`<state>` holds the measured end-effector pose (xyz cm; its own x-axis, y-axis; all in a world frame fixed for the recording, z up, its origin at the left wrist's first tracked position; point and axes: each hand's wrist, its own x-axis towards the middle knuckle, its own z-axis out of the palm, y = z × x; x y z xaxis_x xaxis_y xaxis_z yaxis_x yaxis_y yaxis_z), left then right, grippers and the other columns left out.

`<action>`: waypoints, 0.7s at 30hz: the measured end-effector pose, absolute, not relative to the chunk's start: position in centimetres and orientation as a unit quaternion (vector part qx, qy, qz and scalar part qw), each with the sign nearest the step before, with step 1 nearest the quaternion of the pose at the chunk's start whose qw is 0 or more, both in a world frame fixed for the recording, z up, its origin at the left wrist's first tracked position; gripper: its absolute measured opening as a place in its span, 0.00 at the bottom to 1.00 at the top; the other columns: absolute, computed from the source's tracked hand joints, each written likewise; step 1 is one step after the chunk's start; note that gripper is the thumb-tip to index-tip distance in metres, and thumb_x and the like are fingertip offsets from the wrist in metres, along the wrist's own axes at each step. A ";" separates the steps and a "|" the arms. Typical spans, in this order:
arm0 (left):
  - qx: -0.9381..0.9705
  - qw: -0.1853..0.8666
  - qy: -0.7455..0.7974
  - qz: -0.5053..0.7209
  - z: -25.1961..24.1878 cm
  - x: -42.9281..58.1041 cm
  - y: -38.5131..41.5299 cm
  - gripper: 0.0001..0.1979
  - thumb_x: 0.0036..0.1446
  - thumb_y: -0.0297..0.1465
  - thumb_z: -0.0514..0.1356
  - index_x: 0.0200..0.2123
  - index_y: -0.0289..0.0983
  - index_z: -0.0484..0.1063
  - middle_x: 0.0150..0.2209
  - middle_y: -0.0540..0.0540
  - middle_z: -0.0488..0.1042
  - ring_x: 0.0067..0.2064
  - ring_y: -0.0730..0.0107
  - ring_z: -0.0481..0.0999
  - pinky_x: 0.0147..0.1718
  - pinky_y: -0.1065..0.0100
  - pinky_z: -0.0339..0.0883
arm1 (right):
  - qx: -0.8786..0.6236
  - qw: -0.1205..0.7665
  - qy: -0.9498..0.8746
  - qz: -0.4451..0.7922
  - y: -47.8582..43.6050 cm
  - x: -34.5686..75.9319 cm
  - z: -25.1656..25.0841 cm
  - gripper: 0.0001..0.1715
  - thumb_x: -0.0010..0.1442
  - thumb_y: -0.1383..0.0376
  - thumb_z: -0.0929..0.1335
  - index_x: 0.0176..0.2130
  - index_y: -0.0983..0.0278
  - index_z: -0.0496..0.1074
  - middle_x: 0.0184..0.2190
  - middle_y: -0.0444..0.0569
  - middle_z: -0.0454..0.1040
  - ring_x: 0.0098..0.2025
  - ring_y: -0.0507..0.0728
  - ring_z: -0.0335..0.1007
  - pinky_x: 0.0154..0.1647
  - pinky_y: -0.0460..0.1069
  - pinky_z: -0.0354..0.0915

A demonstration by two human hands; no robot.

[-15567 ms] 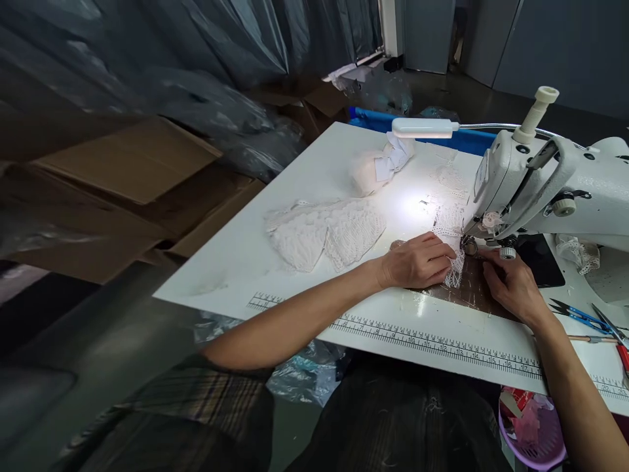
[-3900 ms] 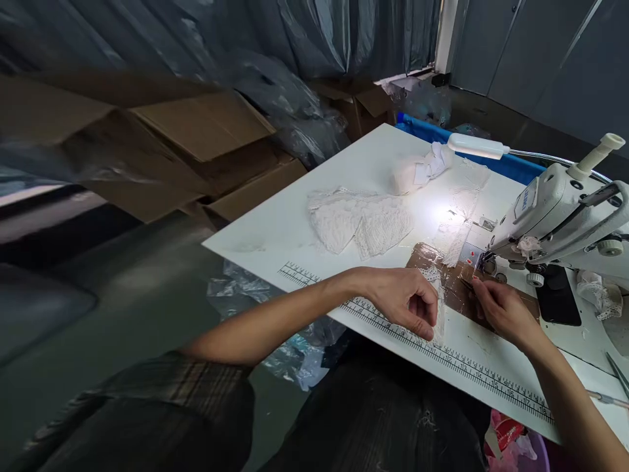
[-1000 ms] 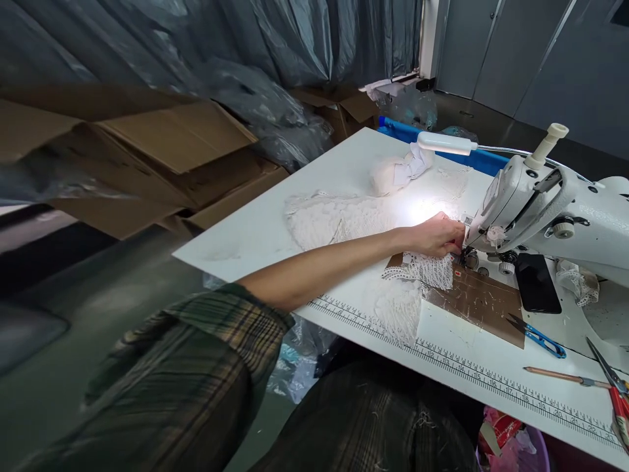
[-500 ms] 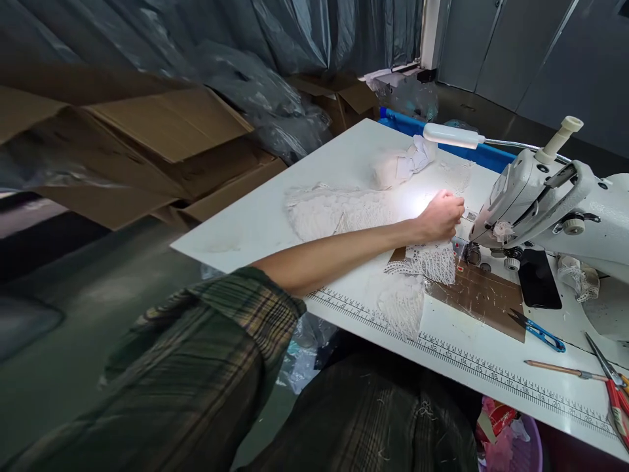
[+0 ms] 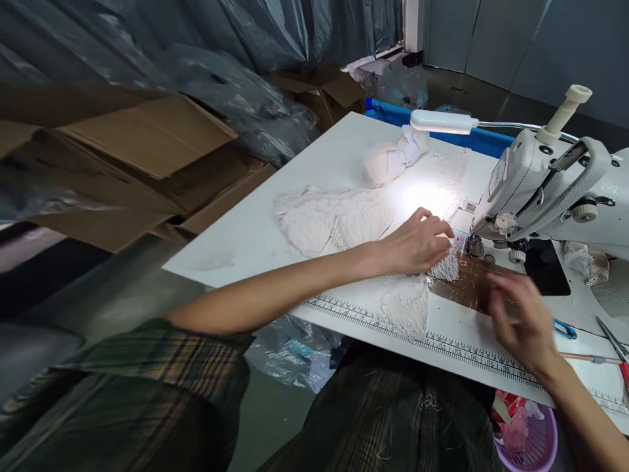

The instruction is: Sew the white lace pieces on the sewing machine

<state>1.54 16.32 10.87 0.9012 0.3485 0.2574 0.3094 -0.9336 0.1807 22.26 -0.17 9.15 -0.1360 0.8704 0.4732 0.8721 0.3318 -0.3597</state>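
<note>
My left hand (image 5: 417,244) reaches over the table beside the needle area, its bent fingers closed on a white lace piece (image 5: 446,263). Part of that lace is hidden under the hand. My right hand (image 5: 525,321), blurred by motion, is above the table's front part with thumb and fingers apart and nothing visible between them. The white sewing machine (image 5: 533,183) stands just beyond both hands. More white lace (image 5: 405,308) lies at the ruler edge, and a larger lace piece (image 5: 314,219) spreads out left of my left forearm.
A lit lamp (image 5: 442,122) shines over a crumpled white bundle (image 5: 388,164). Blue thread snips (image 5: 565,329), a pencil (image 5: 584,357), red-handled scissors (image 5: 612,341) and a black phone (image 5: 548,265) lie at the right. Cardboard boxes (image 5: 152,131) stand left; a purple basket (image 5: 545,439) is below.
My left hand has drawn back toward me and left, down over the lace. My right hand has come into view from the right. The view has shifted slightly.
</note>
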 end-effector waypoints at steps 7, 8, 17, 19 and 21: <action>0.982 0.071 0.144 0.100 9.4 1.7 14.6 0.18 0.70 0.36 0.50 0.58 0.37 0.68 0.61 0.37 0.68 0.59 0.55 0.69 0.56 0.52 0.58 | -0.542 0.208 -0.813 -0.032 2.4 20.7 8.2 0.19 0.63 0.68 0.62 0.50 0.65 0.75 0.44 0.58 0.72 0.46 0.62 0.70 0.44 0.58 0.72; 0.983 0.075 0.141 0.092 9.3 1.8 14.8 0.19 0.70 0.37 0.50 0.60 0.37 0.66 0.63 0.37 0.66 0.60 0.54 0.68 0.58 0.50 0.57 | -0.551 0.211 -0.807 -0.030 2.5 20.9 8.1 0.19 0.63 0.68 0.62 0.50 0.65 0.76 0.44 0.58 0.71 0.46 0.62 0.70 0.44 0.58 0.73; 0.980 0.131 0.086 0.119 8.6 2.0 17.1 0.19 0.69 0.31 0.48 0.59 0.39 0.67 0.64 0.40 0.64 0.64 0.57 0.64 0.64 0.46 0.50 | -0.570 0.269 -0.773 0.071 2.9 22.7 8.5 0.17 0.65 0.66 0.61 0.47 0.62 0.77 0.43 0.54 0.74 0.46 0.58 0.73 0.48 0.56 0.73; 0.979 0.130 0.085 0.136 8.4 2.0 17.2 0.18 0.69 0.31 0.48 0.58 0.40 0.68 0.63 0.40 0.66 0.63 0.57 0.66 0.63 0.45 0.51 | -0.570 0.272 -0.772 0.073 3.0 22.7 8.7 0.18 0.66 0.66 0.61 0.49 0.62 0.75 0.43 0.54 0.74 0.45 0.58 0.73 0.48 0.55 0.73; 0.979 0.119 0.081 0.142 8.3 2.0 17.2 0.18 0.69 0.30 0.48 0.57 0.41 0.69 0.63 0.40 0.66 0.62 0.58 0.67 0.62 0.45 0.53 | -0.571 0.257 -0.777 0.065 2.9 22.6 8.6 0.20 0.66 0.66 0.60 0.54 0.62 0.73 0.45 0.55 0.73 0.45 0.58 0.73 0.48 0.55 0.73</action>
<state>1.96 17.18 8.25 0.9468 0.1917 0.2585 0.1242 -0.9587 0.2559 22.59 2.93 8.60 -0.2156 0.9209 0.3249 0.8540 0.3391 -0.3945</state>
